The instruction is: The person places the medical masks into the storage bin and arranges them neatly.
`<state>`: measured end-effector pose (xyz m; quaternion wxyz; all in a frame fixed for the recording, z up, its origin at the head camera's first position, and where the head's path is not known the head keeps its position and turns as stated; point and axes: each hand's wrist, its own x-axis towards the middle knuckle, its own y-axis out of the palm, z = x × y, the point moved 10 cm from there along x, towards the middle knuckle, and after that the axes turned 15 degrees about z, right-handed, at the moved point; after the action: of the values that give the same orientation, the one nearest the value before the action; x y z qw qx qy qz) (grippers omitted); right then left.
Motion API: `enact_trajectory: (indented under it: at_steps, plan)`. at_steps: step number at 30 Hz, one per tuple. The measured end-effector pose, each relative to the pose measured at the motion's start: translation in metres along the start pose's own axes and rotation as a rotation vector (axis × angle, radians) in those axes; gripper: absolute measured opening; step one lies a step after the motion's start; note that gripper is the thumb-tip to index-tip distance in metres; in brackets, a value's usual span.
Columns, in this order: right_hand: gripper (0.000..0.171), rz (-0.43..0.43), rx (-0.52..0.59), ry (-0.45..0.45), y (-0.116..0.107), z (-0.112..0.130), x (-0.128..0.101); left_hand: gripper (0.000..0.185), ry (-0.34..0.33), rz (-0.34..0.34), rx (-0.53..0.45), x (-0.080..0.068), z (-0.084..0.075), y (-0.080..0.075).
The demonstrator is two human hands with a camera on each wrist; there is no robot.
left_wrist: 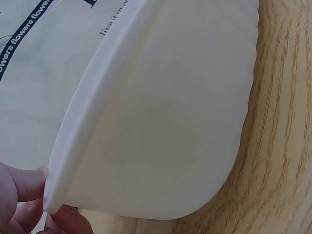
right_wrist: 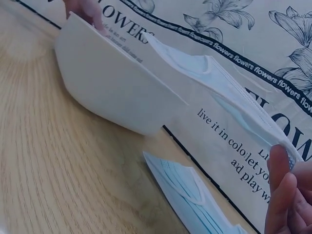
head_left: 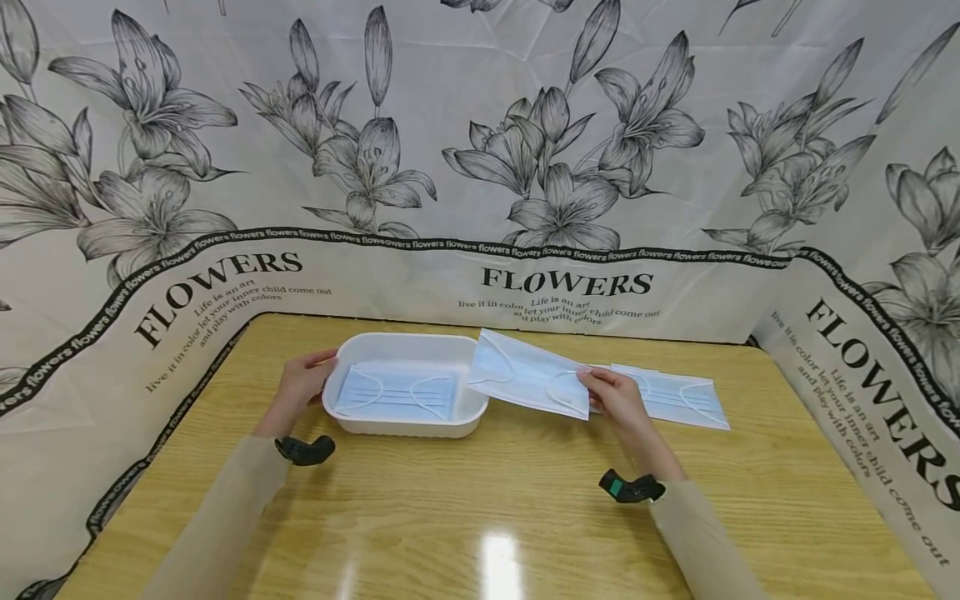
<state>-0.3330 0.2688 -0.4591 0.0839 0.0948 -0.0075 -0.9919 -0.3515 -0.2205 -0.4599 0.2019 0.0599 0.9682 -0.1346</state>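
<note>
Down at the bottom of the head view, two beige sleeves run up over the glossy wooden desk [head_left: 480, 500], each with a dark wrist band. The left hand [head_left: 298, 390], left of centre, has its grip on the near-left rim of the white tray [head_left: 405, 421]; the left wrist view shows fingertips [left_wrist: 29, 183] pinching that rim at the lower left of the frame. One blue face mask [head_left: 396, 392] lies flat inside the tray.

The right hand [head_left: 618, 398], right of centre, pinches a second mask [head_left: 525, 375] by its edge. That mask is lifted and tilted, its far end over the tray's right rim. In the right wrist view it stretches from the tray toward the fingers [right_wrist: 280, 195] at lower right, clear of the desk.

A third mask [head_left: 678, 398] lies flat on the desk just right of the right hand. A flower-printed cloth [head_left: 480, 167] with "FLOWERS" lettering walls in the back and sides.
</note>
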Motion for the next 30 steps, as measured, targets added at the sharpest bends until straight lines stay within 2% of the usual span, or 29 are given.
enact_trajectory:
  at_steps: [4,7,10,13,17,25,30]
  plan:
    - [0.015,0.057,0.020,-0.067,0.013,0.006,0.002,0.048,0.007,0.004,-0.002,0.001,-0.001,0.001]
    - [0.012,0.051,0.027,-0.044,0.017,0.004,0.005,0.047,0.012,0.004,-0.012,0.001,-0.001,0.002]
    - [0.006,0.037,0.021,0.020,0.023,0.003,0.006,0.047,0.013,0.006,-0.016,0.001,-0.001,0.002]
    - [0.013,0.044,0.020,0.041,0.030,0.003,0.009,0.047,0.015,0.005,-0.018,0.003,0.000,0.002]
    - [0.030,0.057,-0.015,0.031,0.039,0.004,0.016,0.047,0.012,-0.009,-0.013,0.005,0.000,0.001]
    - [0.035,0.079,-0.062,0.019,0.054,0.008,0.023,0.048,-0.007,0.009,-0.010,0.007,-0.003,0.003]
    - [0.037,0.096,-0.061,0.022,0.065,0.011,0.030,0.046,-0.015,-0.007,-0.011,0.013,0.000,0.001]
